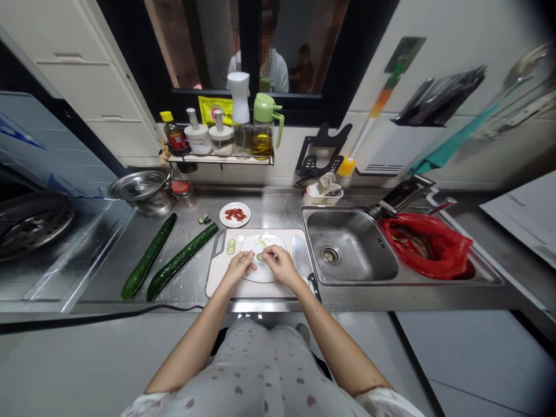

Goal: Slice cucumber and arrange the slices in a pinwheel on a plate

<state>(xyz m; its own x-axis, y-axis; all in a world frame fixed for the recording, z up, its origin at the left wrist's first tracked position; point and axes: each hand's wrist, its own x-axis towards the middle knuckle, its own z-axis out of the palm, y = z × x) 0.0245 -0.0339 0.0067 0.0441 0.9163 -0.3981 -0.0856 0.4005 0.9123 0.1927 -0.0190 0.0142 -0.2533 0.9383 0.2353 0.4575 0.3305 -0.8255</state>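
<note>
One cucumber slice (259, 257) is pinched by the right hand (279, 262); the grip of the left hand (238, 266) cannot be told.

Pale garment (264, 370), printed with dark hearts (237, 390)
Short white sleeves (386, 401); left hand (240, 267) and right hand (278, 264) bare; below, a greyish shoe (303, 332) with small holes.

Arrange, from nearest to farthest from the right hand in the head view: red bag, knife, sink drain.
1. Knife, at the right edge of the cutting board.
2. Sink drain, farther right.
3. Red bag, farthest right.
</note>
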